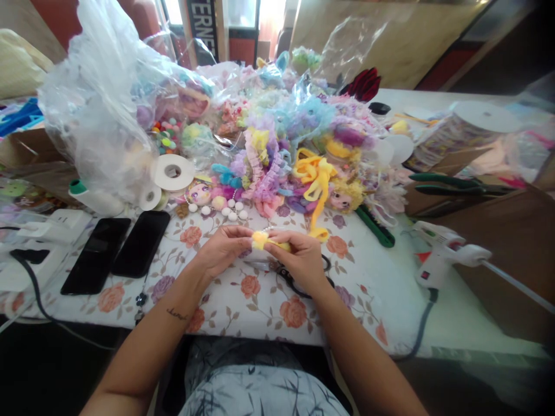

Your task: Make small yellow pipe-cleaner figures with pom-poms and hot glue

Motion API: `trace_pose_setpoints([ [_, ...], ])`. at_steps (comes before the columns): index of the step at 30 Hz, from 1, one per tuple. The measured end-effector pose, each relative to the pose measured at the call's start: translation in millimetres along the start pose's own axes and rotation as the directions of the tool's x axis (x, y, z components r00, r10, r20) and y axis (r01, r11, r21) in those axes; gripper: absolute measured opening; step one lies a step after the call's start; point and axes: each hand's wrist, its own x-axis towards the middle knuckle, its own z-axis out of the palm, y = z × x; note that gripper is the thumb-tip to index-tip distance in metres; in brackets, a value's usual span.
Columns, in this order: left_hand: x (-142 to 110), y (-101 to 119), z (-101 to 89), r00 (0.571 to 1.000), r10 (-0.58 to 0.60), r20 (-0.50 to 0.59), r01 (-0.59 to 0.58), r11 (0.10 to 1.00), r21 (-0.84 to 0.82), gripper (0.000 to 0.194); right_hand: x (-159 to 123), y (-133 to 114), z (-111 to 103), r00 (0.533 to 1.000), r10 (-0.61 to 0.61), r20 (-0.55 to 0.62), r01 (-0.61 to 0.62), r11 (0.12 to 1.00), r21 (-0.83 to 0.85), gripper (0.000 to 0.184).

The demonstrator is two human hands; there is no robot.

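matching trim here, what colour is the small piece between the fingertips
The small piece is yellow, best seen in the head view.

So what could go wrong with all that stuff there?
The glue gun, if hot, could scorch the cardboard box beside it. Its cord droops over the table edge, so a tug might drag it. The small yellow fluffy piece, pinched in both hands, might slip.
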Motion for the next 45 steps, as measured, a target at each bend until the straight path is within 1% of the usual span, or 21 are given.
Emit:
trace_pose_setpoints([
  [4, 0.1, 1.0, -0.7, 1.0, -0.028, 0.008, 0.028, 1.0, -0.004, 0.019, -0.8, -1.7, 0.0, 0.999, 0.007, 0.043, -0.007, 1.0, 0.009, 0.006],
  [8, 0.0, 1.6, -0.9, 0.996, -0.064, 0.057, 0.065, 0.998, -0.008, 0.018, -1.9, -2.0, 0.7, 0.997, 0.009, 0.082, -0.008, 1.0, -0.013, 0.005],
  [11, 0.0, 1.1, -1.4, 0.995, -0.079, 0.06, 0.081, 0.997, -0.021, 0.019, -2.1, -1.2, 0.6, 0.997, 0.006, 0.081, -0.005, 1.0, -0.019, 0.005],
  [16, 0.0, -0.1, -1.6, 0.998, -0.053, 0.045, 0.055, 0.998, -0.027, 0.02, -1.3, -0.7, 1.2, 0.999, 0.005, 0.047, -0.005, 1.0, -0.001, 0.004],
  [19, 0.3, -1.6, 0.5, 0.999, -0.002, 0.037, 0.004, 0.999, -0.042, 0.021, -1.2, -0.8, 2.7, 1.0, -0.012, -0.005, 0.012, 1.0, 0.021, 0.006],
  [22, 0.1, -3.6, 3.3, 0.997, 0.082, 0.009, -0.082, 0.997, -0.011, 0.019, -1.4, -1.1, 4.1, 0.997, -0.039, -0.074, 0.038, 0.999, -0.012, 0.007],
  [25, -0.9, -4.9, 4.6, 0.983, 0.185, -0.016, -0.182, 0.978, 0.102, 0.019, -1.6, -0.3, 5.2, 0.987, -0.088, -0.137, 0.077, 0.993, -0.088, 0.005],
  [28, -2.0, -5.6, 3.8, 0.96, 0.279, 0.001, -0.27, 0.927, 0.261, 0.024, -2.1, 3.7, 6.5, 0.972, -0.161, -0.171, 0.131, 0.976, -0.171, 0.004],
  [30, -2.4, -6.2, 3.3, 0.94, 0.341, 0.024, -0.327, 0.876, 0.355, 0.03, -2.8, 7.7, 7.6, 0.957, -0.246, -0.154, 0.205, 0.948, -0.244, 0.004],
  [32, -2.8, -6.8, 3.7, 0.918, 0.393, 0.045, -0.373, 0.822, 0.43, 0.032, -3.6, 11.5, 8.6, 0.925, -0.368, -0.097, 0.317, 0.886, -0.338, 0.004],
  [35, -3.3, -7.3, 5.6, 0.885, 0.46, 0.071, -0.424, 0.735, 0.529, 0.03, -4.3, 14.6, 9.4, 0.846, -0.532, 0.04, 0.487, 0.739, -0.466, 0.008],
  [38, -4.1, -7.0, 7.2, 0.858, 0.504, 0.099, -0.459, 0.667, 0.586, 0.031, -4.2, 14.6, 8.6, 0.771, -0.617, 0.158, 0.593, 0.605, -0.531, 0.015],
  [40, -4.5, -6.4, 7.4, 0.867, 0.484, 0.114, -0.455, 0.678, 0.578, 0.036, -3.9, 14.4, 7.7, 0.743, -0.64, 0.195, 0.626, 0.561, -0.541, 0.019],
  [42, -4.6, -6.0, 6.7, 0.89, 0.439, 0.125, -0.43, 0.713, 0.554, 0.043, -3.8, 15.4, 6.7, 0.734, -0.65, 0.199, 0.637, 0.556, -0.534, 0.02],
  [43, -4.6, -6.0, 6.1, 0.897, 0.422, 0.131, -0.42, 0.721, 0.551, 0.042, -3.8, 16.5, 6.3, 0.733, -0.652, 0.196, 0.638, 0.559, -0.529, 0.02],
  [45, -4.1, -6.6, 4.6, 0.899, 0.418, 0.129, -0.413, 0.715, 0.564, 0.035, -4.1, 19.3, 5.5, 0.733, -0.649, 0.201, 0.64, 0.56, -0.526, 0.019],
])
